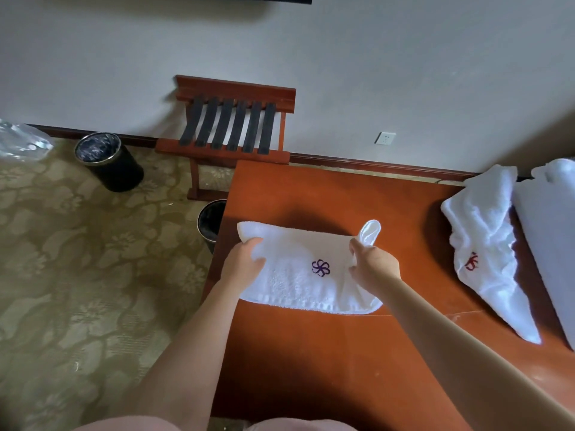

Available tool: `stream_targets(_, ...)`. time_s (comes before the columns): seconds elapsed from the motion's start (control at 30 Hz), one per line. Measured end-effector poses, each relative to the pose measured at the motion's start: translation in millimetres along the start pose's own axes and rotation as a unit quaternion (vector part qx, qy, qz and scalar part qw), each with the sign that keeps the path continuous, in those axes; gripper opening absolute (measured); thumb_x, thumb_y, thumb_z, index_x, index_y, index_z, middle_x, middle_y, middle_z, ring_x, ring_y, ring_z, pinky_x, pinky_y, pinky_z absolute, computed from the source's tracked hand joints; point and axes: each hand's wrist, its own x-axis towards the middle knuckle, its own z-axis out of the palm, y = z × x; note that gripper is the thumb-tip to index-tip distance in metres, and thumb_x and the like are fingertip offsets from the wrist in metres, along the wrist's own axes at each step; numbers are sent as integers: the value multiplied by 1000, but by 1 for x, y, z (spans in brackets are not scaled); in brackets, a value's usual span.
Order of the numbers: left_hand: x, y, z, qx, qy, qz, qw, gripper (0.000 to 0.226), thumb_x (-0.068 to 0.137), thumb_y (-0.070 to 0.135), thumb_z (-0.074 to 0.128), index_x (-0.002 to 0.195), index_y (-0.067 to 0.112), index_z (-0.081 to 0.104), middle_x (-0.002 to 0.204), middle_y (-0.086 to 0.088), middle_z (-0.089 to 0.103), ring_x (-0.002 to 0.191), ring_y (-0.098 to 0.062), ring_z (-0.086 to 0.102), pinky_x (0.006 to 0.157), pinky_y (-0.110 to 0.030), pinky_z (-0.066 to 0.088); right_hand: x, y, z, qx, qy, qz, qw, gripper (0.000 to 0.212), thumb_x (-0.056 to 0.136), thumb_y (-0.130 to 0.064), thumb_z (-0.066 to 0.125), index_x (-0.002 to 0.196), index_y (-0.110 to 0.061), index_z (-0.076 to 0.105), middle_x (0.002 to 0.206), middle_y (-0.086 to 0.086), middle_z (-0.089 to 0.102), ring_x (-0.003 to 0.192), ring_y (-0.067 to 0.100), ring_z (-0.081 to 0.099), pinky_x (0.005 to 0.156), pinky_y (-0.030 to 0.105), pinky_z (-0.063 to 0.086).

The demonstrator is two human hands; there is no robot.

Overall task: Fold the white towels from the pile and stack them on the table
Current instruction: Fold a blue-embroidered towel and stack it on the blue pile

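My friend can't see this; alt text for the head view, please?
A person's left hand and right hand hold the ends of a white towel with a purple emblem, over a reddish table. A pile of loose towels lies at its right.

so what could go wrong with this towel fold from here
1. The towel sits at the left side of the table, its left end held by the left hand about at the edge; if it slips it may drop toward the bin beside the table.
2. A corner loops up beyond the right hand, so the fold may come out uneven.
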Motion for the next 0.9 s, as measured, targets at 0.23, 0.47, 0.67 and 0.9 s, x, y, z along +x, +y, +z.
stream_targets(0.23, -26, 37, -6, 58, 54, -9, 997, 57, 92, 24, 59, 144, 23, 38, 128, -6, 53, 116, -22, 52, 89, -30, 46, -7, 51, 8, 69, 26, 6, 997, 42, 88, -22, 57, 126, -33, 41, 73, -7, 47, 60, 15, 50, 42, 25, 33)
stream_targets(0.47, -54, 122, -2, 107, 134, -12, 985, 55, 92, 23, 57, 144, 26, 38, 137, -7, 47, 122, -27, 48, 94, -38, 45, -20, 100, -20, 159, 138, -86, 974, 32, 87, -18, 62, 116, -22, 48, 77, -1, 54, 65, 21, 50, 50, 28, 33)
stream_targets(0.67, -70, 201, 9, 98, 209, 8, 973, 54, 93, 22, 58, 143, 24, 40, 136, -8, 48, 122, -29, 48, 94, -40, 45, -40, 164, -62, 196, 227, -142, 943, 32, 85, -14, 63, 116, -13, 51, 93, 7, 63, 73, 30, 56, 56, 31, 37)
stream_targets(0.9, -63, 270, 51, 35, 231, 81, 969, 52, 92, 19, 58, 141, 24, 43, 134, -8, 49, 117, -29, 51, 89, -38, 47, -53, 218, -81, 203, 289, -93, 931, 33, 85, -11, 62, 116, -12, 52, 102, 9, 64, 82, 34, 60, 63, 35, 45)
